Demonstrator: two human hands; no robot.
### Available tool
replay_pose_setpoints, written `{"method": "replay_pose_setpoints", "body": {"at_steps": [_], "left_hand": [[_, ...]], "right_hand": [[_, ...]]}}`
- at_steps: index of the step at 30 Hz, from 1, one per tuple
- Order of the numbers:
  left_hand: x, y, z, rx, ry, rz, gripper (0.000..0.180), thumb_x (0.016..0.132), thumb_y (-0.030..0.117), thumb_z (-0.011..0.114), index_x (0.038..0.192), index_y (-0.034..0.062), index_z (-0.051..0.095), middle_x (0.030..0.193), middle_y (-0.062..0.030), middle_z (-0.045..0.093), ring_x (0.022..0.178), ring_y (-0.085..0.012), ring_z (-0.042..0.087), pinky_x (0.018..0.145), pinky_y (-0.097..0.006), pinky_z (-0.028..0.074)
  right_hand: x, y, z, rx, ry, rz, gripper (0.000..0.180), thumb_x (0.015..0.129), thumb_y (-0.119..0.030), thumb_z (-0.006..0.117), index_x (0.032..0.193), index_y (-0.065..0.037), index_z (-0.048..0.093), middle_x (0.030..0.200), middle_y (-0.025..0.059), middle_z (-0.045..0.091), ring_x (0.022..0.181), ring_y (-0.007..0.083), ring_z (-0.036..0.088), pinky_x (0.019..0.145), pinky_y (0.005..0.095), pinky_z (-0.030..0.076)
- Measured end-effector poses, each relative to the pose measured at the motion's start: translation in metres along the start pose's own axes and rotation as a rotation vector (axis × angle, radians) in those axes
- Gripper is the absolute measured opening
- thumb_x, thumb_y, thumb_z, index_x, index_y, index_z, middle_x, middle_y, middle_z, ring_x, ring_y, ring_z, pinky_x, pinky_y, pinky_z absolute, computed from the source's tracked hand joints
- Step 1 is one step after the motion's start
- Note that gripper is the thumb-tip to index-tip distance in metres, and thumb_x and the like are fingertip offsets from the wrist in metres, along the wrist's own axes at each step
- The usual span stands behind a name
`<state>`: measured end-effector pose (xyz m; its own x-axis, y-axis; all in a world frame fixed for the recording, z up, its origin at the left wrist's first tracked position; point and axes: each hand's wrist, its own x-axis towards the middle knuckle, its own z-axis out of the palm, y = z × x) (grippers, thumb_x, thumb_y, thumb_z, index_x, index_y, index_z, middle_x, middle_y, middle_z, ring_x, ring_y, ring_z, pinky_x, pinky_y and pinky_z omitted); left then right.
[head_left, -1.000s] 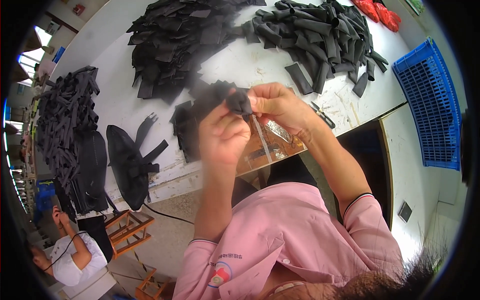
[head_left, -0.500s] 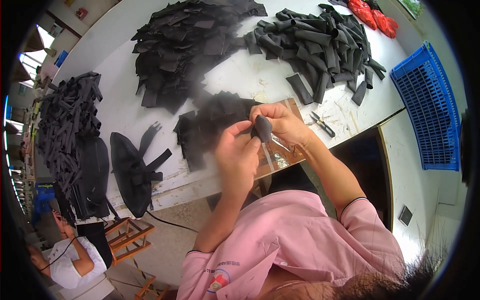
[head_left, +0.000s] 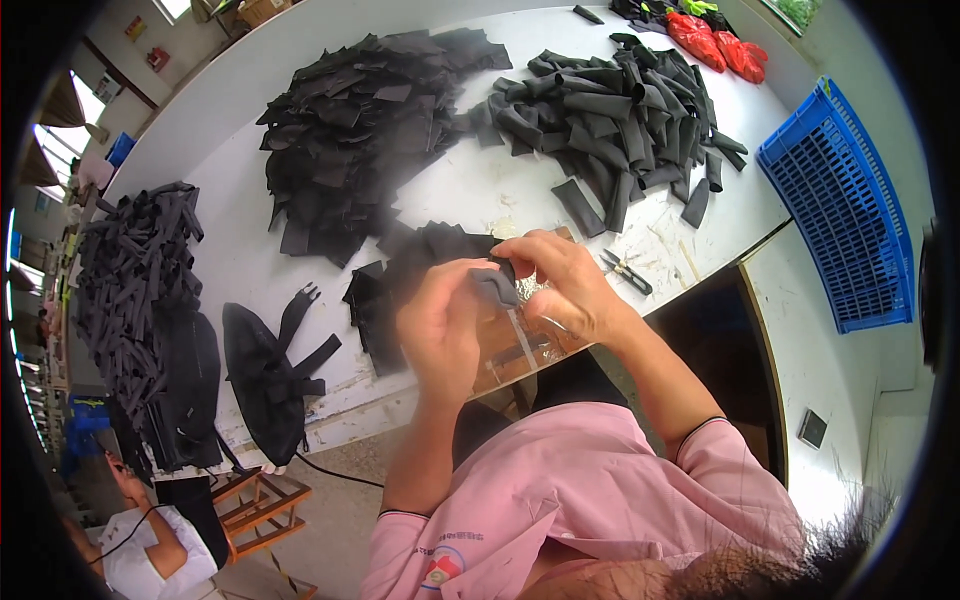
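Note:
A small folded piece of black fabric [head_left: 495, 288] is between my two hands above the table edge. My left hand [head_left: 440, 325] is closed on its left side, with the fingertips partly hidden by the cloth. My right hand [head_left: 568, 285] grips its upper right edge with bent fingers, the thumb lower down. Just beyond the hands lies a small stack of flat black fabric pieces [head_left: 415, 262]. Below them, a brown board [head_left: 490, 372] with clear tape lies at the table's edge. A pair of thread snips [head_left: 628, 272] rests to the right of my right hand.
Flat black pieces form a large pile [head_left: 350, 130] behind; black fabric tubes [head_left: 620, 115] are heaped at back right. At left are a black waist bag [head_left: 265, 380] and heaped dark strips [head_left: 135, 280]. A blue crate [head_left: 840, 210] stands right; a person [head_left: 160, 540] sits at lower left.
Both hands have moved slightly left and lower in the picture with the black fabric piece, which now looks flatter and more folded over. The whole view has shifted a little.

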<state>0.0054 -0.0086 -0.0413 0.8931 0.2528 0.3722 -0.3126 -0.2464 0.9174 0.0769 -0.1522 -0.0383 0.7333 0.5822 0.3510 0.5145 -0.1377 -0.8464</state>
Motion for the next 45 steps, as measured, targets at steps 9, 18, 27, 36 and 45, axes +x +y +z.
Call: {"method": "replay_pose_setpoints", "body": {"at_steps": [9,18,27,36,45], "left_hand": [[-0.021,-0.024,0.009,-0.168,0.164,-0.055,0.01,0.084,0.004,0.053,0.088,-0.0042,0.057,0.082,-0.006,0.059,0.079,-0.0108,0.052,0.073,-0.023,0.042],[0.011,-0.005,0.011,-0.443,-0.14,-0.191,0.011,0.075,-0.002,0.062,0.085,-0.0028,0.058,0.086,-0.0105,0.061,0.081,-0.014,0.057,0.074,-0.025,0.046],[0.01,-0.002,0.015,-0.331,-0.11,-0.098,0.008,0.076,-0.002,0.06,0.084,-0.0042,0.058,0.079,-0.0055,0.059,0.069,-0.0069,0.054,0.061,-0.019,0.044],[0.009,0.009,0.016,-0.052,-0.08,-0.005,0.012,0.074,0.003,0.063,0.083,-0.0024,0.058,0.084,-0.0093,0.06,0.071,-0.0114,0.055,0.068,-0.023,0.044],[0.008,0.0,-0.004,-0.733,0.194,-0.075,0.014,0.085,0.013,0.053,0.089,0.0002,0.057,0.087,-0.0115,0.059,0.081,-0.0177,0.054,0.078,-0.032,0.042]], "right_hand": [[-0.009,0.018,0.013,-0.515,-0.171,-0.114,0.025,0.074,-0.026,0.059,0.065,-0.005,0.05,0.062,0.007,0.052,0.063,0.0256,0.054,0.052,0.0353,0.042],[-0.016,0.025,0.019,-0.372,-0.114,-0.103,0.022,0.078,-0.026,0.055,0.072,-0.005,0.054,0.067,0.0095,0.055,0.063,0.0286,0.054,0.053,0.0377,0.042],[-0.017,0.024,0.019,-0.199,-0.006,-0.147,0.015,0.075,-0.02,0.057,0.073,-0.006,0.054,0.067,0.0109,0.053,0.06,0.0308,0.053,0.051,0.0382,0.042],[-0.027,0.043,0.033,-0.189,-0.049,-0.011,0.02,0.08,-0.026,0.054,0.078,-0.006,0.055,0.069,0.0126,0.055,0.062,0.0317,0.054,0.053,0.0376,0.042],[-0.004,0.0,0.012,-0.457,-0.11,-0.079,0.029,0.076,-0.03,0.058,0.071,-0.003,0.049,0.067,0.0103,0.053,0.063,0.0296,0.054,0.052,0.0386,0.041]]}}
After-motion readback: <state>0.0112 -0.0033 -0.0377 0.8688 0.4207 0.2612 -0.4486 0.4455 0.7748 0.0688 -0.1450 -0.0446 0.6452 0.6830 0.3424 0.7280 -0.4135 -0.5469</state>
